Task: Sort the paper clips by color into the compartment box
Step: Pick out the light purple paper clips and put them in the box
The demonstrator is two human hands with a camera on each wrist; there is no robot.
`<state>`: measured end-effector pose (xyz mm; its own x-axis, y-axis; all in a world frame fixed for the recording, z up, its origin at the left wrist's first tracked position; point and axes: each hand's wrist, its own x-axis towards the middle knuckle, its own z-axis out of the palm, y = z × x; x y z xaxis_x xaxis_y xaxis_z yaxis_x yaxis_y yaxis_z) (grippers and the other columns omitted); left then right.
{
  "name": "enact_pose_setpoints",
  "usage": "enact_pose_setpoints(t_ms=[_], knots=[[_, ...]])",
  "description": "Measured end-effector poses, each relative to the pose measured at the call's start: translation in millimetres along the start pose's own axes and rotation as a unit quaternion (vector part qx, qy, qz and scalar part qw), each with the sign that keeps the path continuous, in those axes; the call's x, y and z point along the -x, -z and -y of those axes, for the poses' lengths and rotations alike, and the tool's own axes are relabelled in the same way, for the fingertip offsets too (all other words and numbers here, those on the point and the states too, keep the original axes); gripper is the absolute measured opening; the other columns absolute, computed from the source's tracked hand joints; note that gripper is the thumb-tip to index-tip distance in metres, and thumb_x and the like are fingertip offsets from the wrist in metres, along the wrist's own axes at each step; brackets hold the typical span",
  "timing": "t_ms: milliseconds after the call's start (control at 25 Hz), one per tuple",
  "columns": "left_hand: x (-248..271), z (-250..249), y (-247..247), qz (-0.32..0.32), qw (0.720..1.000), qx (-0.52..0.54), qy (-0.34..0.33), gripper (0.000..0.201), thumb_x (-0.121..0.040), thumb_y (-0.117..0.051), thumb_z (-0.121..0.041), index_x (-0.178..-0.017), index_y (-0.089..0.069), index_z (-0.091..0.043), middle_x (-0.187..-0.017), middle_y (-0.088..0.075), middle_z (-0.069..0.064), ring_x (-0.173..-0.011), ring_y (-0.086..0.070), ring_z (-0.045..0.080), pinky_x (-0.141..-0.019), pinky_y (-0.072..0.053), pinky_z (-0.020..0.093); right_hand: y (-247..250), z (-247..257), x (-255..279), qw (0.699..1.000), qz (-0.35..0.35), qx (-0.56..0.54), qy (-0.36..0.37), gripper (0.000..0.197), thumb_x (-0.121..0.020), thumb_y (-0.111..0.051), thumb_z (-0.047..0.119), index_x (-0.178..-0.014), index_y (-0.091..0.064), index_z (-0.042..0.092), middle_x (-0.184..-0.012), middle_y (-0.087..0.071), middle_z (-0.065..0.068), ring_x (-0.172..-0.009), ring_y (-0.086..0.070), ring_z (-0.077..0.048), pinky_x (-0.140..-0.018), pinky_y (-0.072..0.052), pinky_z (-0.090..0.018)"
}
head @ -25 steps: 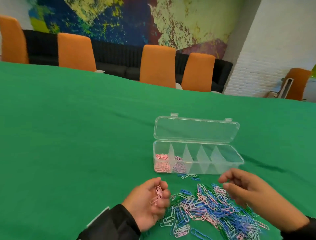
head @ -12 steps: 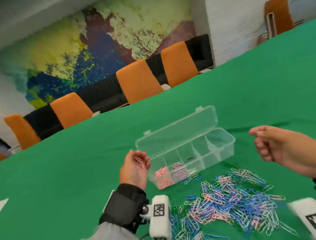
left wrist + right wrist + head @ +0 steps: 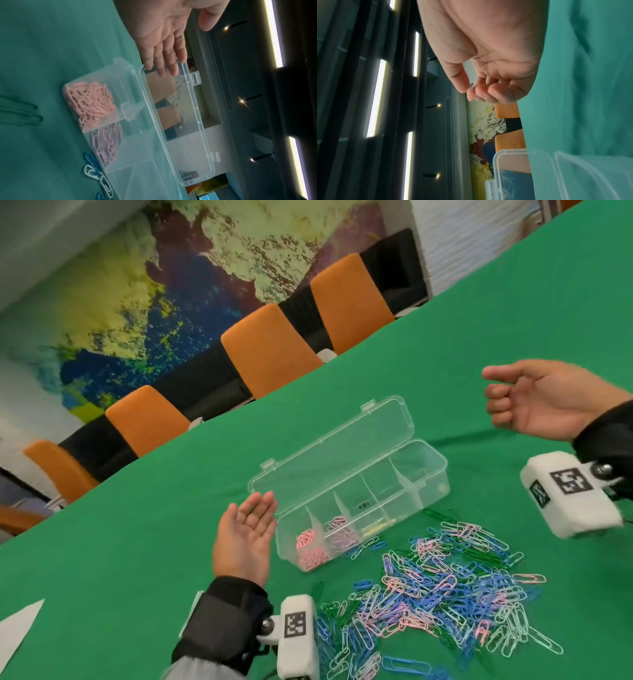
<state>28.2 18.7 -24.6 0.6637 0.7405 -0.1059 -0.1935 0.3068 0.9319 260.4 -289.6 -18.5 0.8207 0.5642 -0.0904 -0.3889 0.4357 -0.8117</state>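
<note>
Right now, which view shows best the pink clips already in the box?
The left wrist view: the pink clips fill the end compartment of the box, close and sharp. The head view shows them small through the clear wall. The right wrist view shows only a box corner, no clips.

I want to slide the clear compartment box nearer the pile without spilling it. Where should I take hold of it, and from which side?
Probably grip the compartment box by its base, across the short wall at the empty end, coming from the right hand's side. The open lid stands hinged along the far edge and would likely flex, and the pink paper clips weigh the opposite end.
</note>
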Motion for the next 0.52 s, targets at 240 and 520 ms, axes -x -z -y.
enact_pose_setpoints(t_ms=[240, 520], knots=[[27.8, -7.5, -17.8, 0.16, 0.96, -0.214, -0.08, 0.017, -0.094, -0.041, -0.013, -0.093, -0.058, -0.009, -0.084, -0.072, 0.004, -0.075, -0.067, 0.016, -0.07, -0.054, 0.027, 43.2, -36.4, -19.8, 0.994, -0.075, -0.03, -0.069, 0.008, -0.08, -0.056, 0.017, -0.076, -0.049, 0.019, -0.055, -0.042, 0.005, -0.049, -0.037, -0.009, -0.041, -0.034, -0.016], [81.0, 30.3, -83.5, 0.479, 0.576, -0.636, -0.184, 0.014, -0.089, -0.055, -0.024, -0.099, -0.065, -0.025, -0.09, -0.066, -0.016, -0.077, -0.058, -0.005, -0.068, -0.039, 0.004, 55.5, -61.1, -33.0, 0.994, -0.092, 0.034, -0.054, 0.017, -0.095, -0.04, 0.017, -0.083, -0.052, 0.017, -0.06, -0.045, 0.0, -0.041, -0.043, -0.01, -0.041, -0.039, -0.014]])
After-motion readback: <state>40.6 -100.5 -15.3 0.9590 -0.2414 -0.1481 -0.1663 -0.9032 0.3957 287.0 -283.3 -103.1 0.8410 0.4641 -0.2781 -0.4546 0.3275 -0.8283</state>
